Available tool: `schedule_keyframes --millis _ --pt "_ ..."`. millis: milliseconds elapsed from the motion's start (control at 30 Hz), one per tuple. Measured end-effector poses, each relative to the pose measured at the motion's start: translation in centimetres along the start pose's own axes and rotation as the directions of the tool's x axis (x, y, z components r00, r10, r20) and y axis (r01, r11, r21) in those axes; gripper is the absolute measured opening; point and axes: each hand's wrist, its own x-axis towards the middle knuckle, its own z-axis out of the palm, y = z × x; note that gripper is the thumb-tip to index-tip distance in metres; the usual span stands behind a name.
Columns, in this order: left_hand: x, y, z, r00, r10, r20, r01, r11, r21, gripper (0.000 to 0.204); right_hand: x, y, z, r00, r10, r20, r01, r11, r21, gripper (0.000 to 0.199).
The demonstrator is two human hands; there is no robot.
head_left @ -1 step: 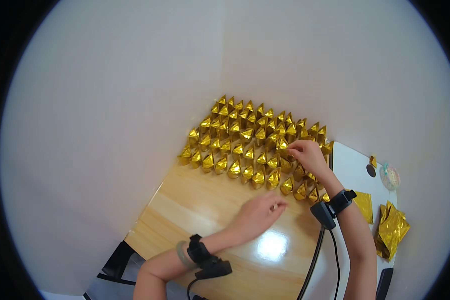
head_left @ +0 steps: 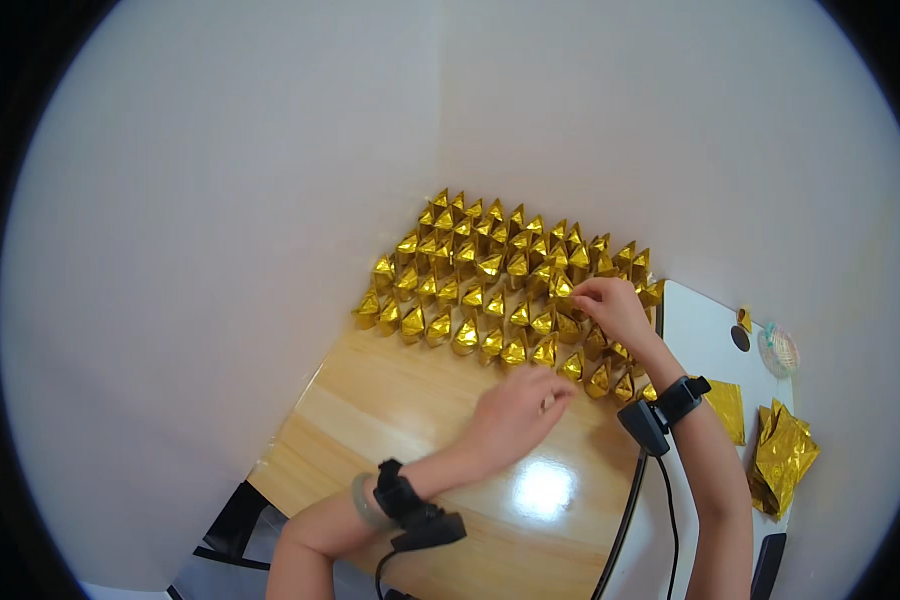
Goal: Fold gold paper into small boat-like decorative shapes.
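Observation:
Many folded gold foil-paper ingots [head_left: 465,337] stand in slanting rows across the far part of the wooden table [head_left: 390,420]. Over the right side of the rows is my right hand [head_left: 615,310], its thumb and fingertips pinched together at the edge of a gold paper ingot [head_left: 561,286]. My left hand [head_left: 518,418] hovers just in front of the nearest row, above bare wood. Its fingers are curled in toward the thumb, and nothing shows between them. My right hand and forearm hide some of the ingots at the right end.
To the right, a white surface [head_left: 690,310] holds flat gold sheets [head_left: 727,412], a crumpled gold foil stack [head_left: 782,458], a dark round disc [head_left: 740,339] and a pale round woven-looking item [head_left: 779,350]. Walls close in behind and left. Cables [head_left: 672,520] trail from both wrist devices.
My left hand has shifted slightly away from me, closer to the front row of ingots. My right hand stays pinched at the same ingot. The whole view has slid a little.

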Motion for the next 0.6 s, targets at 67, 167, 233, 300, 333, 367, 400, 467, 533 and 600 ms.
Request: schedule_keyframes --millis 67,167,233,300,333,367,400,467,533,600 --pt "2.8 0.6 -0.4 0.978 0.166 -0.124 -0.119 0.940 0.321 0.012 0.1 -0.2 -0.4 0.999 0.016 0.035 -0.016 1.000 0.008 0.018" --pt "6.3 -1.2 0.8 0.933 0.301 -0.197 -0.167 0.847 0.504 0.018 0.0 0.1 -0.2 0.999 0.017 0.031 -0.019 0.999 0.040 0.018" --pt "7.6 -1.6 1.6 0.956 0.227 -0.183 -0.049 0.744 0.666 0.019 0.1 0.3 0.2 0.999 0.023 0.032 -0.025 0.998 0.060 0.018" --pt "8.6 -1.9 2.5 0.957 0.233 -0.171 -0.041 0.696 0.717 0.018 0.2 0.5 0.5 0.999 0.010 0.033 -0.012 0.996 0.088 0.018" --pt "8.9 -2.1 2.8 0.959 0.231 -0.162 -0.027 0.645 0.764 0.017 0.1 0.1 0.3 1.000 -0.009 0.023 0.008 0.999 0.034 0.018" --pt "9.2 -2.4 2.9 0.959 0.230 -0.163 -0.024 0.644 0.764 0.017 0.1 0.0 0.3 1.000 -0.011 0.025 0.010 0.999 0.035 0.018" --pt "9.5 -2.8 2.9 0.953 0.256 -0.160 -0.031 0.609 0.792 0.016 0.2 -0.1 0.4 1.000 -0.016 0.022 0.016 1.000 0.014 0.018" --pt "9.7 -3.1 2.9 0.948 0.278 -0.158 -0.032 0.574 0.818 0.014 0.3 0.1 0.5 0.999 -0.024 0.024 0.024 1.000 -0.005 0.018" --pt "9.8 -3.3 3.0 0.955 0.248 -0.163 -0.009 0.573 0.819 0.010 0.2 0.2 0.5 1.000 0.007 0.012 -0.008 0.998 0.057 0.018" --pt "9.6 -3.7 2.5 0.945 0.285 -0.158 -0.065 0.641 0.765 0.008 0.1 0.6 0.5 1.000 0.008 -0.009 -0.007 0.999 0.052 0.018"
